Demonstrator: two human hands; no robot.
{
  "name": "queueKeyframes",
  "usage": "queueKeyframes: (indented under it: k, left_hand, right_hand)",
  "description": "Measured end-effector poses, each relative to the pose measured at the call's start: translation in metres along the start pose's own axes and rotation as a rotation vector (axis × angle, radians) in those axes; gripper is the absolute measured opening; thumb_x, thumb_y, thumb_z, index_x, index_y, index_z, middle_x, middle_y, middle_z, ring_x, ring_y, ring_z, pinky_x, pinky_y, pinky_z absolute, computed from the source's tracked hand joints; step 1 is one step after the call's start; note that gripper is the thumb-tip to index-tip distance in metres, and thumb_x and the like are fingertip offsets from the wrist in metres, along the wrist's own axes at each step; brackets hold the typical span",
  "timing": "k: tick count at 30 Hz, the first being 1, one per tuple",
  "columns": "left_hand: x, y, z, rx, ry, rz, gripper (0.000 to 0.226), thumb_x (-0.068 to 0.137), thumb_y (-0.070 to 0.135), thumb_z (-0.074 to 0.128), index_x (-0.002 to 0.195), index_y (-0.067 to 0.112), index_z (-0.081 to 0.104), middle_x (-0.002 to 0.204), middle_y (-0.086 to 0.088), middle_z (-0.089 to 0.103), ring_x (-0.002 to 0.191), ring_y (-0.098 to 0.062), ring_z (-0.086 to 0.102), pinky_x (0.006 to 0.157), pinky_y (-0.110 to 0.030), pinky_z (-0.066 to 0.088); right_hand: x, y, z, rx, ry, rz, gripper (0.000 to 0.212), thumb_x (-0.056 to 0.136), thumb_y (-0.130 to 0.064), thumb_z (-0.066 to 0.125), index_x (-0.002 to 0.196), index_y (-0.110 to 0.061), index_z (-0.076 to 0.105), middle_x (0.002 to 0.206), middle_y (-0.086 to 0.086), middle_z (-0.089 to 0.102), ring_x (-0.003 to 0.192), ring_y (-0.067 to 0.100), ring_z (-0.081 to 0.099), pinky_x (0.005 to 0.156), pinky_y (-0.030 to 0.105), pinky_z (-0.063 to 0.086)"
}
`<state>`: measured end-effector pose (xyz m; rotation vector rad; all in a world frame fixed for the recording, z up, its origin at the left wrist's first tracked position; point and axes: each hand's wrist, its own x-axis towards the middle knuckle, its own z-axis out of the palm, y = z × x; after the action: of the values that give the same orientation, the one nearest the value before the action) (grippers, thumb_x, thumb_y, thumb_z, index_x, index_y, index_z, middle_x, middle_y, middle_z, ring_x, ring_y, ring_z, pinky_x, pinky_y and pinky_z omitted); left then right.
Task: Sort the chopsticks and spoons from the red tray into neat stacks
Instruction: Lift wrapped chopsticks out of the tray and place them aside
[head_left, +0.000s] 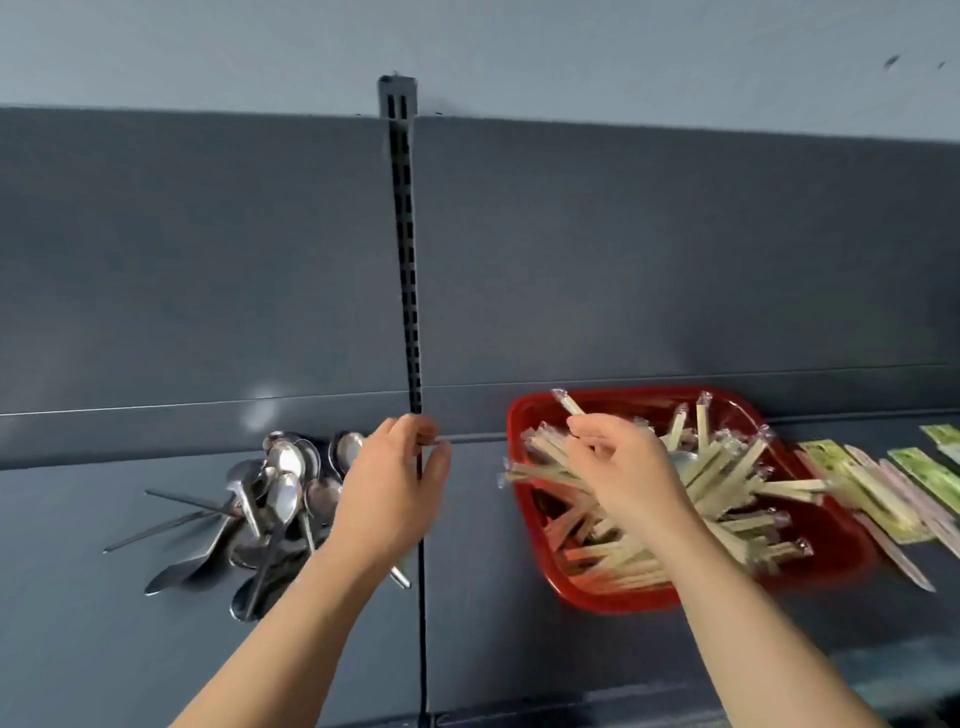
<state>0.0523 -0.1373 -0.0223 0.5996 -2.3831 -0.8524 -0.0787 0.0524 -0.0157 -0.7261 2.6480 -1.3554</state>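
A red tray (521, 415) on the grey shelf holds a jumble of plastic-wrapped chopsticks (727, 483), with what looks like a metal spoon (681, 460) among them. My right hand (618, 467) hovers over the tray's left part, shut on a wrapped chopstick pair (569, 402) whose end sticks up past my fingers. To the left lies a loose heap of metal spoons (275, 499). My left hand (395, 483) hangs just right of that heap, fingers loosely curled, nothing visible in it. Right of the tray, chopsticks in paper sleeves (883, 493) lie side by side.
A dark slotted upright rail (405, 260) runs down the grey back panel to the shelf. A seam (422, 597) splits the shelf between my hands. Green paper sleeves (940, 434) reach the right edge of view.
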Motion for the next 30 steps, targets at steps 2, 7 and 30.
queueKeyframes:
  k: [2, 7, 30]
  left_hand:
    - [0.002, 0.028, 0.028, -0.053, -0.095, 0.043, 0.013, 0.090, 0.023, 0.060, 0.102, 0.017, 0.063, 0.095, 0.006, 0.062, 0.088, -0.015, 0.057, 0.078, -0.031, 0.046]
    - [0.003, 0.072, 0.097, -0.014, -0.389, 0.064, 0.025, 0.081, 0.038, 0.070, 0.098, 0.021, 0.062, 0.088, 0.011, 0.063, 0.079, -0.012, 0.058, 0.068, -0.026, 0.044]
    - [-0.002, 0.086, 0.154, -0.291, -0.252, -0.326, 0.010, 0.090, 0.013, 0.063, 0.081, 0.011, 0.060, 0.072, -0.005, 0.073, 0.065, -0.016, 0.072, 0.067, -0.044, 0.061]
  right_hand:
    - [0.001, 0.026, -0.038, -0.075, -0.020, 0.040, 0.029, 0.087, -0.022, 0.067, 0.116, -0.017, 0.069, 0.114, -0.006, 0.070, 0.105, 0.008, 0.063, 0.096, 0.028, 0.048]
    - [0.004, 0.092, -0.097, -0.332, -0.134, 0.159, 0.035, 0.082, -0.027, 0.072, 0.116, -0.022, 0.068, 0.122, -0.008, 0.063, 0.114, 0.010, 0.057, 0.096, 0.027, 0.044]
    - [0.023, 0.128, -0.089, -0.319, -0.435, 0.055, 0.056, 0.058, -0.057, 0.080, 0.107, -0.033, 0.066, 0.096, -0.019, 0.064, 0.086, -0.001, 0.061, 0.072, 0.021, 0.050]
